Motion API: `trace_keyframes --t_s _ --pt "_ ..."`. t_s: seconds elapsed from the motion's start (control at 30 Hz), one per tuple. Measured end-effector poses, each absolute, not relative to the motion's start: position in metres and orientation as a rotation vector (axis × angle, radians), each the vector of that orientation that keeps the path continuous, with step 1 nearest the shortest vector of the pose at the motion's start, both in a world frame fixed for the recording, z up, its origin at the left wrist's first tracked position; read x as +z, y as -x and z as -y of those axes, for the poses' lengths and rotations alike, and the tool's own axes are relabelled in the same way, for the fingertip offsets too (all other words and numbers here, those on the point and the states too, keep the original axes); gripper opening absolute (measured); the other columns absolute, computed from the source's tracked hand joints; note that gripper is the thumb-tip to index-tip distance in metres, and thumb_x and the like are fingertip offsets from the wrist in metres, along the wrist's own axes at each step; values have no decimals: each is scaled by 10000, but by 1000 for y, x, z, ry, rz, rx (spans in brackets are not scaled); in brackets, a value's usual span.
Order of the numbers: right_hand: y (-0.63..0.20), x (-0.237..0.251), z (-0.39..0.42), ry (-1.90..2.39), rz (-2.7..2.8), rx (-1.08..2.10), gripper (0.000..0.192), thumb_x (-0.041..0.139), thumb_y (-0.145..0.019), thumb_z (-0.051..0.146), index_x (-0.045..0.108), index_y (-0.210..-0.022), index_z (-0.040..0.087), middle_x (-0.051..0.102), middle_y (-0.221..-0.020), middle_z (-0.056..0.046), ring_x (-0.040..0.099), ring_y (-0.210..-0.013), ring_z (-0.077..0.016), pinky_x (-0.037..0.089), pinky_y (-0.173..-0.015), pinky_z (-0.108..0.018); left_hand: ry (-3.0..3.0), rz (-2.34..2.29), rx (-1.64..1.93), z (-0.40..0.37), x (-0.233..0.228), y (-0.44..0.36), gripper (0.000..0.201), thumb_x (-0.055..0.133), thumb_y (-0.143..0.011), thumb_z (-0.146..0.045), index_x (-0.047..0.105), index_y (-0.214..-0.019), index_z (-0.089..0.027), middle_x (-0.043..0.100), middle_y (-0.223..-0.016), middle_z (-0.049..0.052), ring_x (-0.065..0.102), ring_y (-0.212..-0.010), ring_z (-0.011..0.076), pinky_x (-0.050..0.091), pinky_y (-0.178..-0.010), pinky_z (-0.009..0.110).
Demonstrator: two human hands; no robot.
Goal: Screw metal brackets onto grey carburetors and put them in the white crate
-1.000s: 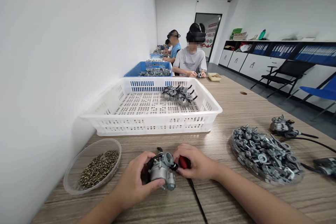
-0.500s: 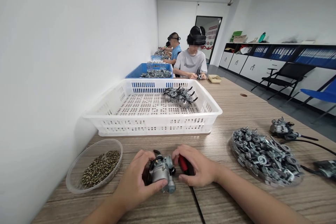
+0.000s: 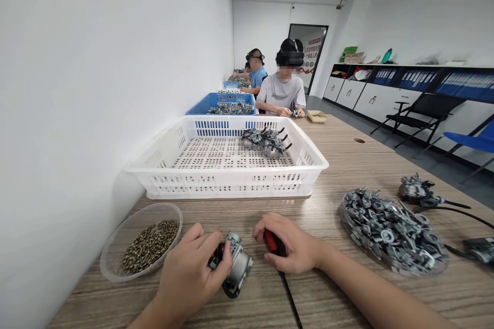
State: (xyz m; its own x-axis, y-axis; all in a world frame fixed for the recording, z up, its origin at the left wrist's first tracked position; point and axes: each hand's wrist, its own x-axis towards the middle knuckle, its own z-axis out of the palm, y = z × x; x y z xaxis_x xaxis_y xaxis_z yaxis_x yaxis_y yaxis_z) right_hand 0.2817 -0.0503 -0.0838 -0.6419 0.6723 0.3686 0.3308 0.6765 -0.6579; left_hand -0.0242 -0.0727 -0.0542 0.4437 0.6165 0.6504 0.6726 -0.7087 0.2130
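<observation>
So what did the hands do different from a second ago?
The left hand turned the metal carburetor and pulled it away from the red-handled tool, which touched it before. Now they are apart. The right hand kept its grip on the tool. The white crate, screw bowl and parts dish stayed put.

assembly workshop | workers along bench | crates of metal parts
</observation>
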Motion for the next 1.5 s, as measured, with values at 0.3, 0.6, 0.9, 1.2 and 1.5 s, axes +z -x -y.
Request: trace_keyframes --t_s 0.3,0.6,0.9,1.2,1.5 --pt "-257 -86 77 738 2331 487 1174 929 -830 690 327 -1746 269 527 -1585 -223 518 -1506 -452 441 -1258 -637 2616 1195 -1151 73 -69 23 266 513 -1218 -390 665 -1043 -258 758 -806 -4 742 -709 206 532 -661 330" --pt "-245 -86 80 683 2495 97 892 844 -925 639 459 -1622 237 702 -1544 -242 735 -1293 -411 558 -1028 -560 2664 1068 -1234 79 -71 20 136 563 -1147 -233 595 -1279 -243 805 -898 16 809 -786 217 621 -731 314" --pt "-270 -98 64 868 2120 302 678 744 -909 418 541 -1539 272 765 -1410 -147 746 -1269 -379 571 -1095 -542 2597 1107 -1285 73 -58 30 244 645 -1010 -134 618 -1237 -220 734 -1128 108 703 -1075 306 597 -977 457" --pt "-283 -98 49 1030 2085 462 401 464 -1210 489 615 -1472 225 771 -1373 -157 737 -1254 -334 593 -1091 -500 2885 1340 -1019 57 -100 28 616 681 -1092 -330 439 -1657 -279 571 -1700 178 547 -1609 397 559 -1294 639" --pt "-276 -107 59 1036 2129 522 537 502 -1201 490 376 -1644 212 620 -1517 -210 622 -1396 -374 531 -1208 -598 3083 1370 -1092 57 -123 29 934 827 -1023 -419 247 -1748 -320 666 -1642 187 675 -1518 396 610 -1255 652"
